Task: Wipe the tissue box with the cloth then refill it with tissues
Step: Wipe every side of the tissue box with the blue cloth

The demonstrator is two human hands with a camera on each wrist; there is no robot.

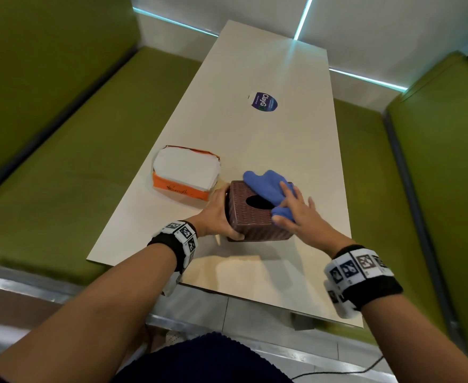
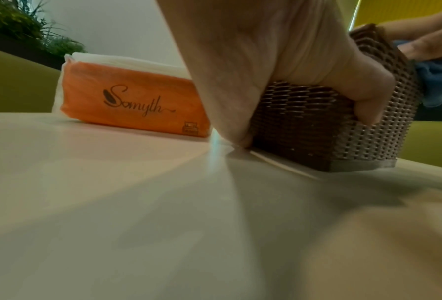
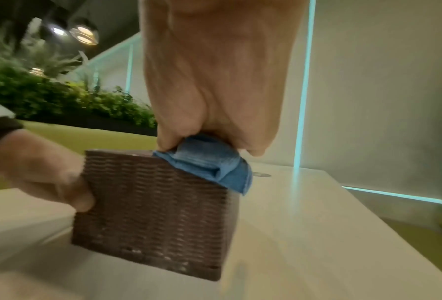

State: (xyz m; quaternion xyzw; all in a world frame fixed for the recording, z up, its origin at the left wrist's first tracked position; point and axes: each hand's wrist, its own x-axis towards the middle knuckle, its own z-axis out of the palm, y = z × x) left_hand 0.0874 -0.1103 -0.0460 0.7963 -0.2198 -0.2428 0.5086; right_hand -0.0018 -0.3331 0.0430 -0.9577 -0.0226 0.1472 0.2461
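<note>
Left hand grips tissue box, steadying it; right hand presses cloth on top, probably wiping; tissue pack at 10 o'clock.

Brown woven-pattern tissue box, blue cloth, orange-and-white tissue pack, cream bench, green seats.

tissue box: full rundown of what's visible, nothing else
The tissue box is a dark brown cube with a woven, wicker-like texture, likely moulded plastic, and an oval opening in its top that looks dark, with no tissue showing. It stands upright on the table, near the front edge, right of the orange tissue pack. The left hand grips its left side; the right hand presses a blue cloth onto its top right.
</note>
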